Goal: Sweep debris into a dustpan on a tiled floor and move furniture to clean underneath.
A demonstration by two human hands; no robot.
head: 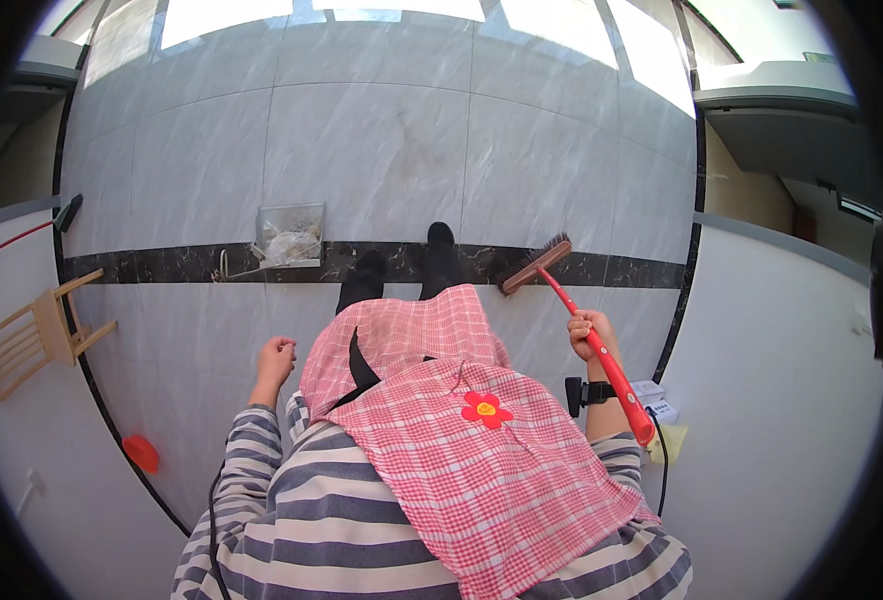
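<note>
My right hand (pixel 582 334) is closed around the red handle (pixel 561 292) of a broom. The broom's head (pixel 539 264), brown with dark bristles, rests on the dark floor border, right of my feet. Beside my body at the left, my left hand (pixel 276 358) hangs with loosely curled fingers and nothing visible in it. A grey dustpan (pixel 280 216) lies on the floor ahead of that hand, apart from it. Crumpled clear plastic (pixel 291 246) and pale debris are in the pan. Its thin handle (pixel 261 271) reaches left along the dark border.
A wooden chair (pixel 53 330) stands by the left wall, with a red plastic object (pixel 141 454) nearer me. Another brush head (pixel 69 214) on a red stick is at the left opening. Boxes and a power strip (pixel 663 410) sit by the right wall. A black cable (pixel 663 465) hangs there.
</note>
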